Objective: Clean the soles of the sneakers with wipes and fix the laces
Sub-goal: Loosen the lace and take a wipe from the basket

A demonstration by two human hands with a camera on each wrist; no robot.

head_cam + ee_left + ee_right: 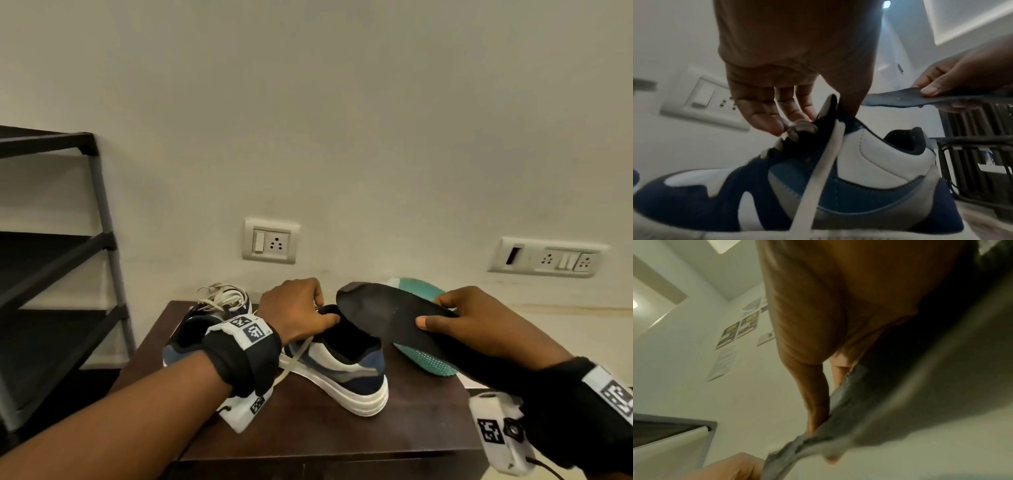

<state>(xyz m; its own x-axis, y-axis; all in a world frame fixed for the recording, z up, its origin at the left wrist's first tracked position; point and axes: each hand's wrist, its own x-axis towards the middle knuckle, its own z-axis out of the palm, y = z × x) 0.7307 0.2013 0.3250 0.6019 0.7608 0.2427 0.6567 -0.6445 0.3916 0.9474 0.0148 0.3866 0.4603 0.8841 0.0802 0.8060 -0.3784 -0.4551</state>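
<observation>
Pinching sneaker tongue w/ left hand; right hand fingers grip flat dark insole.

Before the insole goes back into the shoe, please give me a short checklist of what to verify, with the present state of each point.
1. Right hand has a firm grip on the insole: ok.
2. Left hand holds the tongue up so the shoe mouth is open: ok.
3. Insole toe end points toward the shoe mouth: ok.
4. Lace is out of the mouth: ok, it hangs down the outer side.
5. Shoe stands flat on the table: ok.
6. Inside of the shoe is free of objects: cannot tell, too dark.
</observation>
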